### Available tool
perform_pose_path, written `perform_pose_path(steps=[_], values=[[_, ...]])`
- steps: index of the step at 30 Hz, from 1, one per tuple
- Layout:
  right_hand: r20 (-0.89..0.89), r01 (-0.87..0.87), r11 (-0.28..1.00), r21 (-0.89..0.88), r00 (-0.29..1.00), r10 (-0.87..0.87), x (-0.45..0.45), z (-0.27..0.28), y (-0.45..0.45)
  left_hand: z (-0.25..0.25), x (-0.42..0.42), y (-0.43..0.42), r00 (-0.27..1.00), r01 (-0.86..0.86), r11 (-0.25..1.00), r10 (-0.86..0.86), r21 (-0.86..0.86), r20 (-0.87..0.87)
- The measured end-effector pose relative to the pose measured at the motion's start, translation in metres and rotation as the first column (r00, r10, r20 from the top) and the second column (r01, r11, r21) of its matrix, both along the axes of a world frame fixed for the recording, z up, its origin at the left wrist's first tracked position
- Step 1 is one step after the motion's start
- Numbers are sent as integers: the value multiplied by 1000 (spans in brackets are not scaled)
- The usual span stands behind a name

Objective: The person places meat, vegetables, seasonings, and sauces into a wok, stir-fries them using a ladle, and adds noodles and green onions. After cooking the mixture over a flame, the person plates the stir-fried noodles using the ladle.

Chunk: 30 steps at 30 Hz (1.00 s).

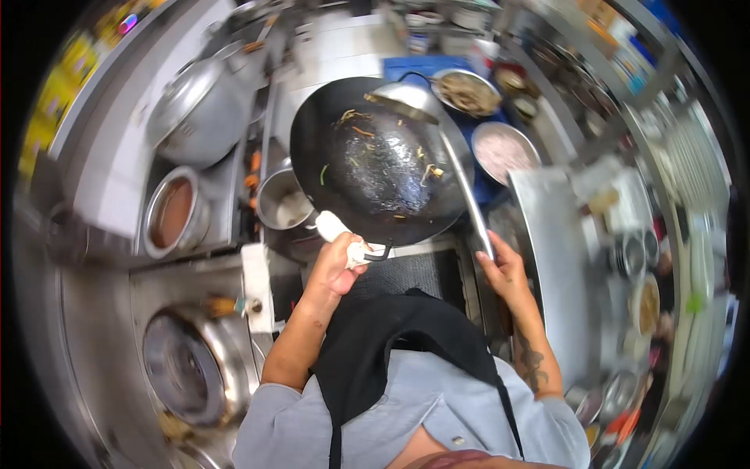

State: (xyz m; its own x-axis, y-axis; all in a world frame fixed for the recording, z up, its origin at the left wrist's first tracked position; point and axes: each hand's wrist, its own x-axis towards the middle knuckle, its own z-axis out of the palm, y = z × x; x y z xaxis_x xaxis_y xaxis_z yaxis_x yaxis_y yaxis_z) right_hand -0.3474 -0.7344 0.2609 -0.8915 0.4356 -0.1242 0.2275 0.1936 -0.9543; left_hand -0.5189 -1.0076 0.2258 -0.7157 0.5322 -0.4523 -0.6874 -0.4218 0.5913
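A large black wok (312, 148) hangs in front of me, its dark inside wet and shiny with a few scraps of vegetable stuck to it. My left hand (336, 266) is closed around the wok's near loop handle, with a white cloth (331, 225) bunched between palm and metal. In my right hand (505, 270) is the shaft of a long metal ladle (462, 180). The ladle's bowl lies over the wok's far right rim; whether it touches the rim I cannot tell.
On the left stand a big lidded pot (195, 109), a pot of brown liquid (173, 215) and a small saucepan (283, 199). Bowls of sliced food (466, 92) and pinkish food (504, 152) sit beyond the wok. A steel counter (555, 273) runs along my right.
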Motion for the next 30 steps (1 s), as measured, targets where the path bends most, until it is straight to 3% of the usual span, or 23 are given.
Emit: perform_pose_path(steps=[3, 4, 5, 6, 7, 9, 12, 13, 19, 23, 26, 30], values=[[-91, -187, 972, 141, 975, 201, -44, -2, 5, -6, 7, -33, 988, -154, 987, 155, 37, -21], [60, -239, 968, 72, 970, 235, -55, 13, 2, -7, 12, -42, 978, -207, 977, 208, 51, -16], [-6, -325, 936, 135, 944, 329, -63, 11, 19, 3, 26, -36, 966, -257, 966, 257, 40, 1], [-73, -404, 890, 213, 901, 427, -79, 2, 24, 6, 33, -42, 947, -321, 946, 321, 49, 9], [-12, -463, 837, 293, 873, 487, -94, -6, 31, 11, 41, -47, 924, -383, 922, 383, 56, 18], [-49, -600, 653, 463, 718, 694, -129, -15, 42, 15, 54, -57, 876, -481, 872, 481, 86, 23], [147, -723, 676, 145, 691, 708, -159, 42, -2, 19, 81, -79, 793, -606, 787, 609, 112, 7], [119, -719, 683, 133, 695, 709, -166, 50, -19, 21, 93, -84, 754, -654, 746, 657, 125, 24], [-33, -896, 444, -10, 444, 895, -211, 45, -89, 27, 152, -99, 476, -866, 449, 875, 220, 88], [-31, -961, 221, -165, 229, 973, -207, 36, -153, 26, 194, -111, 258, -954, 233, 958, 186, 124], [23, -994, 90, -67, 88, 996, -210, 13, -208, 17, 219, -134, 130, -972, 94, 979, 215, 159], [-75, -990, -123, -63, -118, 990, -197, 62, -313, -3, 241, -186, 10, -966, -34, 986, 257, 167]])
